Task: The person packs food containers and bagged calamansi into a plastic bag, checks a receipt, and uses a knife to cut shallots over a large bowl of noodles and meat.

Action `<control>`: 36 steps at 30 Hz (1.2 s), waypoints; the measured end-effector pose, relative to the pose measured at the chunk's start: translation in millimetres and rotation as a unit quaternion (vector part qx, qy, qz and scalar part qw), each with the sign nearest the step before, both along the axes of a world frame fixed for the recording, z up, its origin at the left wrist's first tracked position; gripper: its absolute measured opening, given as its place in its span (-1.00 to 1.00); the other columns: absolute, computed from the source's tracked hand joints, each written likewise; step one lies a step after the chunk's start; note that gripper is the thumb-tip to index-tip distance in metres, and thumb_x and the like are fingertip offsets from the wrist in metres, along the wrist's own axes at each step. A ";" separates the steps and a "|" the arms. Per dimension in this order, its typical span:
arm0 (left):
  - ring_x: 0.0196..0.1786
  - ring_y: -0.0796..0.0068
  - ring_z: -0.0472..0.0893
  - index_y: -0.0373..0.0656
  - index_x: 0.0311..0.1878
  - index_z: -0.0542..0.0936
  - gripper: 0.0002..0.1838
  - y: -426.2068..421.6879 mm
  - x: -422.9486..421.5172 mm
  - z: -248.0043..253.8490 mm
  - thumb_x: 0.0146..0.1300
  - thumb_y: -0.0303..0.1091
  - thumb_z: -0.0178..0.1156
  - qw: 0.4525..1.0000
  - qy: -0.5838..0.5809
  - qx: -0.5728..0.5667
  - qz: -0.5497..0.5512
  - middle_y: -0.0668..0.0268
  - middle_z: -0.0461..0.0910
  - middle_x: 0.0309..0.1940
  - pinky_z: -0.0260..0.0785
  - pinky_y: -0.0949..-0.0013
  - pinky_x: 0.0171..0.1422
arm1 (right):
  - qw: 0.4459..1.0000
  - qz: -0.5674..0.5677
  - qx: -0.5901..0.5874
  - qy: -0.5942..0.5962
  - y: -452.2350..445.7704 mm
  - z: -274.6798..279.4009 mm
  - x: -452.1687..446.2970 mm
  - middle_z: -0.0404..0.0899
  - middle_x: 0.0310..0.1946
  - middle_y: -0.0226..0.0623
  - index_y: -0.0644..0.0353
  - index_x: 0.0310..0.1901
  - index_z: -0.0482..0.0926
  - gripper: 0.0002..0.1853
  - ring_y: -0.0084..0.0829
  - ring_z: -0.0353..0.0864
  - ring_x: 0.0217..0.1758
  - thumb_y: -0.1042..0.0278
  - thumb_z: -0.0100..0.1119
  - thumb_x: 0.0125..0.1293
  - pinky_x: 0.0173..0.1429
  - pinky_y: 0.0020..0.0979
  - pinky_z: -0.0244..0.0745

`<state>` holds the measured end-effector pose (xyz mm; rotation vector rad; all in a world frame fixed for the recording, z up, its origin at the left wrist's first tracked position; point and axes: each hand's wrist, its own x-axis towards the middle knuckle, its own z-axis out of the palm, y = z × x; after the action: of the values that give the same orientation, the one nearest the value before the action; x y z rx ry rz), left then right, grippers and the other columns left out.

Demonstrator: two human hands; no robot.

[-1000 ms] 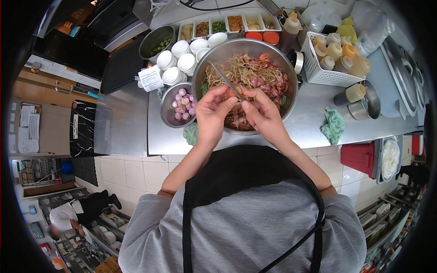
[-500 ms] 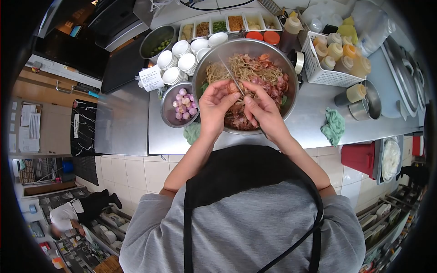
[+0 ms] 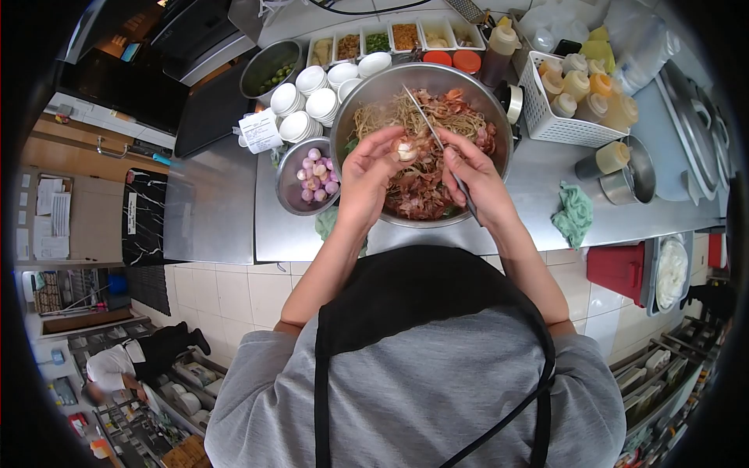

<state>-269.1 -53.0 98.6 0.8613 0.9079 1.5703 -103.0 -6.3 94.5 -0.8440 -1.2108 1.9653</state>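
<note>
My left hand (image 3: 370,175) pinches a partly peeled shallot (image 3: 405,151), its pale flesh showing and loose brown skin around it. In my right hand (image 3: 477,183) is a small knife (image 3: 425,118), its blade pointing up and to the left, away from me. Both hands are over a large metal bowl (image 3: 367,92) that holds unpeeled reddish shallots, dry skins and stringy tan roots or stalks. To its left, a smaller metal bowl (image 3: 287,193) contains several peeled purple-white shallots (image 3: 316,178).
Stacked white cups (image 3: 299,127) and a pot of green fruit (image 3: 250,78) stand back left. Behind are condiment trays (image 3: 375,44) and red-lidded jars (image 3: 466,61). At right are a bottle basket (image 3: 558,125) and a green cloth (image 3: 573,214). A person (image 3: 117,366) is at lower left.
My hands have moved apart, the right one shifting right with the knife. The blade has come away from the shallot, whose pale flesh now shows in my left fingers.
</note>
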 end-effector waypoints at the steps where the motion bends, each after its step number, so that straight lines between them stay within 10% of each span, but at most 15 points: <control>1: -0.02 0.44 0.50 -0.34 0.03 0.40 -0.68 0.1 -1.1 -0.3 0.17 -0.57 0.00 1.000 0.000 0.000 0.000 0.17 0.50 -0.09 0.34 0.40 0.09 | 1.000 -0.017 0.013 -0.021 2.1 -0.3 2.1 0.25 -0.73 -0.51 0.10 0.14 0.33 -0.64 -0.72 0.16 -0.71 0.28 -0.08 0.33 -0.64 -0.66 0.02; 10: 0.00 0.38 0.49 -0.30 0.00 0.41 -0.72 1.9 -1.1 -0.6 0.19 -0.53 0.03 0.997 -0.056 -0.031 -0.051 0.18 0.51 -0.13 0.29 0.26 0.23 | 0.971 -0.102 0.138 -0.167 5.1 -12.5 13.7 0.23 -0.66 -0.53 0.12 0.27 0.17 -0.53 -0.71 0.19 -0.62 0.31 -0.10 0.34 -0.53 -0.65 0.14; 15: -0.08 0.45 0.53 -0.28 -0.01 0.42 -0.73 3.0 -3.8 -5.9 0.20 -0.50 0.06 0.997 -0.044 -0.039 -0.054 0.24 0.52 -0.17 0.40 0.34 0.08 | 0.987 0.087 0.133 -0.009 -11.3 6.1 6.9 0.17 -0.71 -0.57 0.03 0.33 0.04 -0.50 -0.75 0.11 -0.68 0.27 -0.19 0.38 -0.61 -0.70 0.05; 36: -0.16 0.54 0.52 -0.30 -0.01 0.47 -0.70 3.2 1.7 -5.8 0.16 -0.53 0.11 0.996 -0.071 -0.051 -0.032 0.26 0.52 -0.12 0.37 0.47 -0.01 | 0.997 0.062 0.051 0.017 -18.1 -1.1 -1.7 0.18 -0.68 -0.56 0.08 0.23 0.27 -0.60 -0.75 0.09 -0.67 0.26 -0.20 0.39 -0.61 -0.69 0.05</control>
<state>-267.5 -49.8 92.8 0.6916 0.8435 1.4965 -104.7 -24.4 93.5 -0.6955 -1.3600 1.9892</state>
